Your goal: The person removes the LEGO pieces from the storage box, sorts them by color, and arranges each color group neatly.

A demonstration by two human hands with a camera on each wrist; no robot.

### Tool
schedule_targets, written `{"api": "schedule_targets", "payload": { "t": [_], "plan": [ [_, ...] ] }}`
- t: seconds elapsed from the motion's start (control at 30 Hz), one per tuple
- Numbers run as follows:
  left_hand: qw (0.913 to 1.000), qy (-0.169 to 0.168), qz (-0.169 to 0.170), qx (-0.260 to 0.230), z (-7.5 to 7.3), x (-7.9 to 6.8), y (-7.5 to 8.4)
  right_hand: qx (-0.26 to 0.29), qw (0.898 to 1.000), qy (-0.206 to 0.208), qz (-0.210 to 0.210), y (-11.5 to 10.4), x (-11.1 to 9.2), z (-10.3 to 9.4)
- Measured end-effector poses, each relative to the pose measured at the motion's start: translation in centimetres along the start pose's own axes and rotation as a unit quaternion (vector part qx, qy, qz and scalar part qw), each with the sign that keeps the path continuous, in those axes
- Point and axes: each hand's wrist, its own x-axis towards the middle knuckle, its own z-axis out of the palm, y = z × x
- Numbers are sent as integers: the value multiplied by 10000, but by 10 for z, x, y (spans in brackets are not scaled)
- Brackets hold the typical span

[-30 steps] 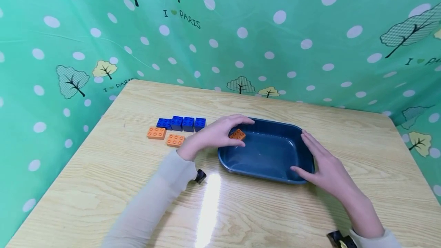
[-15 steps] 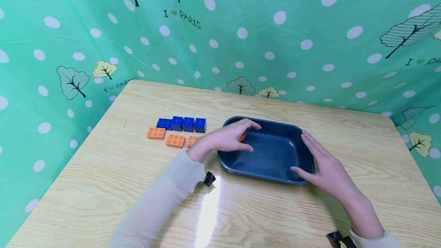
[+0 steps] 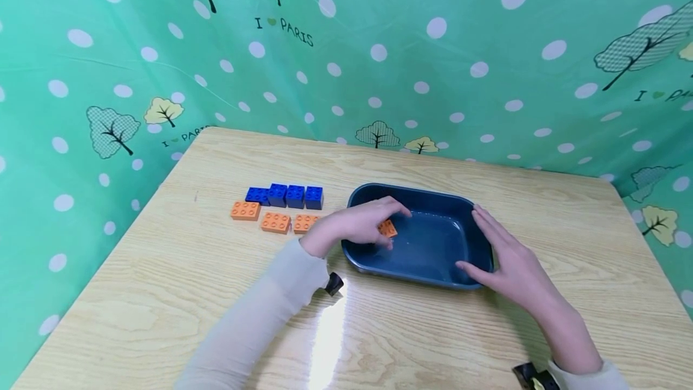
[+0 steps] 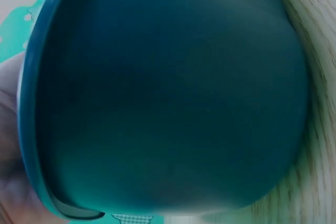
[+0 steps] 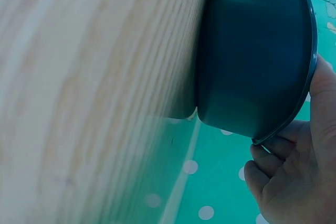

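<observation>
A dark blue plastic basin [image 3: 428,251] stands on the wooden table. My left hand [image 3: 365,224] reaches over its left end, fingers and thumb spread apart. An orange toy brick [image 3: 387,229] shows between them inside the basin, partly hidden by the hand; I see no firm contact. At the opposite end, my right hand [image 3: 511,263] holds the rim, its thumb over the inside and some fingers curled against the outside, as the right wrist view shows. The left wrist view is filled by the basin's outer wall [image 4: 173,93], with part of the left hand [image 4: 13,145] behind the rim.
Left of the basin, several blue bricks [image 3: 295,196] stand in a row. Orange bricks [image 3: 276,222] lie in front of them, one partly behind the left forearm. A green dotted cloth [image 3: 346,65] hangs behind the table [image 3: 433,336].
My left hand has moved right and slightly toward me, further into the basin. The orange brick there also appears further right and nearer. The right hand stays on the basin.
</observation>
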Motion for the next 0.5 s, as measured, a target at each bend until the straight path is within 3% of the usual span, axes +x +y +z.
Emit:
{"api": "schedule_targets", "payload": {
  "t": [0.27,0.5],
  "plan": [
    [9959,-723,-173,507,0,4,1,10,10000,-2,10,0,0,0],
    [9923,-979,-146,746,0,4,3,84,10000,-19,50,0,0,0]
  ]
}}
